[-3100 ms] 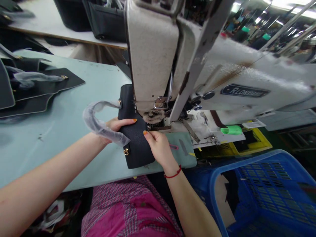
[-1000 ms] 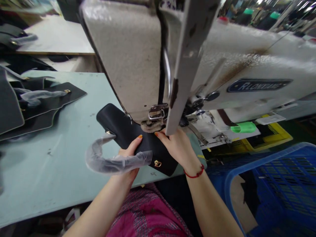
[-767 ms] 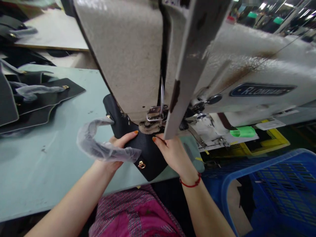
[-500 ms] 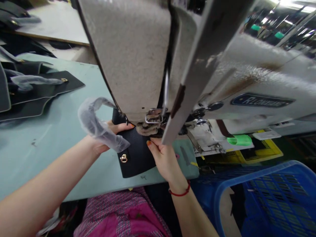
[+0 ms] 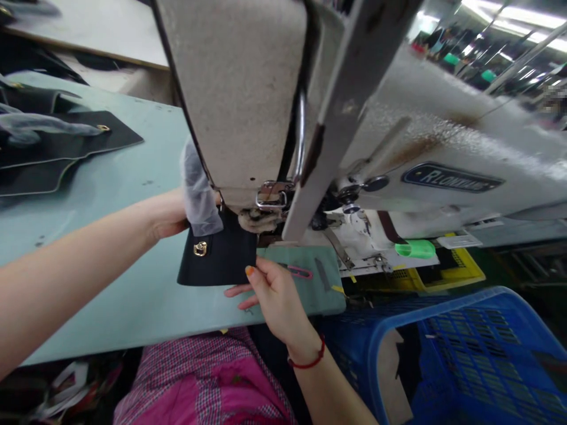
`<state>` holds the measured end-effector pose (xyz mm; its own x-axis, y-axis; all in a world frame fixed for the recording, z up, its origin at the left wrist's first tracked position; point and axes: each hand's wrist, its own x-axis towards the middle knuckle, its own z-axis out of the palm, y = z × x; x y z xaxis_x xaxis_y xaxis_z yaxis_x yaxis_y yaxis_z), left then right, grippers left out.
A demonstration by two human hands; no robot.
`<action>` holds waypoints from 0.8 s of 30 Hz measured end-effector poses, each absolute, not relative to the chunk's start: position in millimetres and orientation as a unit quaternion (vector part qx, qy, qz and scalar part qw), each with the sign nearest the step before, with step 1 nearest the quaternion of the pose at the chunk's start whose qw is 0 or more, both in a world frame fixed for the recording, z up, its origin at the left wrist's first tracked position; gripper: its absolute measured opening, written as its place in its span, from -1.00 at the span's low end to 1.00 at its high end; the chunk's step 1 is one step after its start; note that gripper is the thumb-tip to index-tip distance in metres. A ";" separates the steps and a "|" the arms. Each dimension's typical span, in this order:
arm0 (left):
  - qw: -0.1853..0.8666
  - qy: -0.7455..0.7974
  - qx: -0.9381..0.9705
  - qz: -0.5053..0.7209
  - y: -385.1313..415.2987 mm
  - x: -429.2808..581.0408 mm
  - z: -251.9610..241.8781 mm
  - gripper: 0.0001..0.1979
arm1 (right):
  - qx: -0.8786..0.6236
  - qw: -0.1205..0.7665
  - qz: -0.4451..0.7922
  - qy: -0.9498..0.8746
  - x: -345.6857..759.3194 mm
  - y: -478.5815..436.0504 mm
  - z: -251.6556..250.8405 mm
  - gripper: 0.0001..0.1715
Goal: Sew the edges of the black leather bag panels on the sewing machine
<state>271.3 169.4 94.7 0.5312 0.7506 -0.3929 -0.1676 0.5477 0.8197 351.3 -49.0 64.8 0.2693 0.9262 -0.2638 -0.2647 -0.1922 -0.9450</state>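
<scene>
A black leather-like panel point(image 5: 221, 262) lies under the head of the sewing machine point(image 5: 239, 106), its right edge beside the presser foot area. It carries a gold metal fitting point(image 5: 200, 248) and a plastic-wrapped handle point(image 5: 199, 198) that stands up from it. My right hand point(image 5: 277, 298) pinches the panel's near right edge, thumb on top and some fingers spread below. My left hand point(image 5: 170, 217) is at the panel's far left side, behind the wrapped handle; its fingers are mostly hidden by the handle and the machine head.
More black panels point(image 5: 66, 141) with wrapped handles lie on the left of the pale green tabletop point(image 5: 133, 295). Pink-handled snips point(image 5: 300, 271) rest right of the panel. A blue plastic basket point(image 5: 383, 330) and a yellow crate point(image 5: 469, 271) stand at the right.
The panel has turned, and its near end now points more to the left. My right hand has slid to its near corner. My left hand has gone farther behind the wrapped handle.
</scene>
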 end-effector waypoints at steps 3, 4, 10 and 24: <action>0.807 0.383 0.371 0.254 166.9 240.3 69.0 -0.48 | -0.550 0.575 0.533 -0.289 349.1 -53.3 66.0 -0.60; 0.819 0.385 0.335 0.262 159.1 226.4 59.1 -0.50 | -0.543 0.579 0.536 -0.288 349.6 -54.1 66.3 -0.59; 0.852 0.321 0.154 0.383 46.7 182.5 33.5 -0.28 | -0.504 0.585 0.567 -0.286 355.0 -54.9 68.1 -0.60; 0.779 0.503 0.290 0.238 18.0 231.2 43.9 -0.55 | -0.546 0.569 0.539 -0.295 347.2 -79.9 70.1 -0.62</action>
<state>231.2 18.0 43.9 0.3811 0.6627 -0.6447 -0.0793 0.7182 0.6913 347.2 -79.9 70.1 0.2446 0.9359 -0.2535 -0.2922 -0.1782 -0.9396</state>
